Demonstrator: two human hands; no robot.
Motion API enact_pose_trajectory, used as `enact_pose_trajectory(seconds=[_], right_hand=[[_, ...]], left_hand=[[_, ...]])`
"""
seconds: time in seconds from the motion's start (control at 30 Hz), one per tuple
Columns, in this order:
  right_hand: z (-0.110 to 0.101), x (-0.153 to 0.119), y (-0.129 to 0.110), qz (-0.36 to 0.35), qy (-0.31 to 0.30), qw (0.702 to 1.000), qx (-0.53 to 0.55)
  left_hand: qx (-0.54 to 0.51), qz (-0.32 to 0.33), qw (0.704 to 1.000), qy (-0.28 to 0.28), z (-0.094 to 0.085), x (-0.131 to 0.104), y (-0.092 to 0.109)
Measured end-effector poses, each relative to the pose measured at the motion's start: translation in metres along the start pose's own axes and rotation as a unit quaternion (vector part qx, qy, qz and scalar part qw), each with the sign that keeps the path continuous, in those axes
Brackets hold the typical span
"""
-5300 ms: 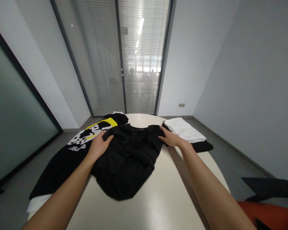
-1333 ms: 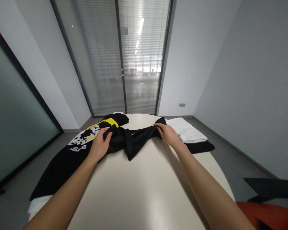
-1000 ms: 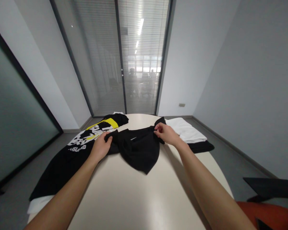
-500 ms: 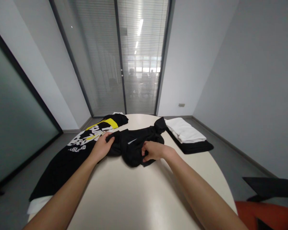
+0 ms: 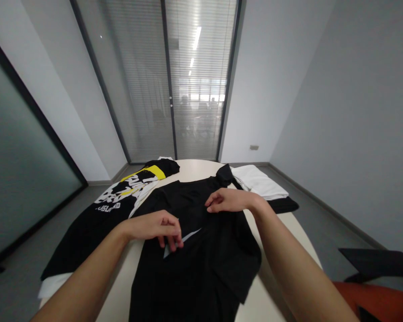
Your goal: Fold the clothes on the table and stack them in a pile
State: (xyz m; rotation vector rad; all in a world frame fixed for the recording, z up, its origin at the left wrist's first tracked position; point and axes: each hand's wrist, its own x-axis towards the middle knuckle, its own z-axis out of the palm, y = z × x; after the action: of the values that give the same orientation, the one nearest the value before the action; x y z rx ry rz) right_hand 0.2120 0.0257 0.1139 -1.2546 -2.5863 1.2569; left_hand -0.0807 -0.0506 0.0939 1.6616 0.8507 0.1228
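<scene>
A black shirt [image 5: 195,268] with a pale swoosh lies spread over the middle of the table, reaching the bottom of the view. My left hand [image 5: 161,228] is over its chest, beside the swoosh, fingers apart and curved downward, holding nothing. Near the collar, on the right side, is my right hand [image 5: 225,200], its fingers loosely bent with nothing seen between them. The shirt's right sleeve is bunched up by the collar. Left of it lies a black shirt with yellow and white print [image 5: 87,232], white cloth showing under its edges.
Folded white cloth [image 5: 260,182] lies on folded black cloth [image 5: 284,205] at the table's right. The round white table [image 5: 195,167] has a red and black chair [image 5: 372,299] at its lower right. Glass panels with blinds stand behind.
The bunched black shirt has been opened out toward me and now lies flat. My left hand has let go and moved nearer and right; my right hand has moved up and right, off the cloth bundle.
</scene>
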Motion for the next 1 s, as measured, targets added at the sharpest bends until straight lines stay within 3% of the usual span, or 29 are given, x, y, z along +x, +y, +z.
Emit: enact_pose_trajectory(seconds=[0.07, 0.13, 0.2, 0.3, 0.4, 0.53, 0.63, 0.7, 0.73, 0.8, 0.87, 1.0], right_hand=[[0.001, 0.009, 0.015, 0.002, 0.046, 0.996, -0.072], [0.002, 0.017, 0.026, 0.026, 0.052, 0.992, -0.114], [0.003, 0.021, 0.031, 0.054, 0.034, 0.988, -0.139], [0.004, 0.019, 0.029, 0.087, -0.001, 0.985, -0.148], [0.005, 0.013, 0.021, 0.127, -0.035, 0.985, -0.107], [0.007, 0.010, 0.013, 0.168, -0.078, 0.982, -0.030], [0.008, 0.016, 0.012, 0.088, 0.039, 0.989, -0.111], [0.010, 0.020, 0.013, 0.029, 0.118, 0.978, -0.171], [0.011, 0.022, 0.013, 0.017, 0.129, 0.974, -0.186], [0.016, 0.025, 0.013, 0.031, 0.095, 0.974, -0.201], [0.019, 0.025, 0.011, 0.070, 0.038, 0.974, -0.211], [0.019, 0.020, 0.003, 0.108, -0.016, 0.969, -0.220]], left_hand=[[0.117, 0.034, 0.979, 0.161, 0.000, 0.009, -0.007], [0.247, 0.029, 0.929, 0.273, 0.001, 0.018, -0.017], [0.328, -0.024, 0.902, 0.278, 0.003, 0.022, -0.025], [0.378, -0.105, 0.897, 0.202, 0.008, 0.020, -0.029], [0.424, -0.106, 0.881, 0.183, 0.014, 0.013, -0.020], [0.433, -0.063, 0.869, 0.231, 0.021, 0.013, -0.004], [0.424, -0.016, 0.858, 0.290, 0.018, 0.022, -0.005], [0.444, -0.003, 0.821, 0.360, 0.011, 0.027, -0.016], [0.452, -0.014, 0.795, 0.404, 0.006, 0.029, -0.024], [0.450, -0.077, 0.751, 0.477, -0.006, 0.032, -0.041], [0.422, -0.148, 0.732, 0.514, -0.017, 0.032, -0.057], [0.376, -0.167, 0.770, 0.487, -0.033, 0.031, -0.078]])
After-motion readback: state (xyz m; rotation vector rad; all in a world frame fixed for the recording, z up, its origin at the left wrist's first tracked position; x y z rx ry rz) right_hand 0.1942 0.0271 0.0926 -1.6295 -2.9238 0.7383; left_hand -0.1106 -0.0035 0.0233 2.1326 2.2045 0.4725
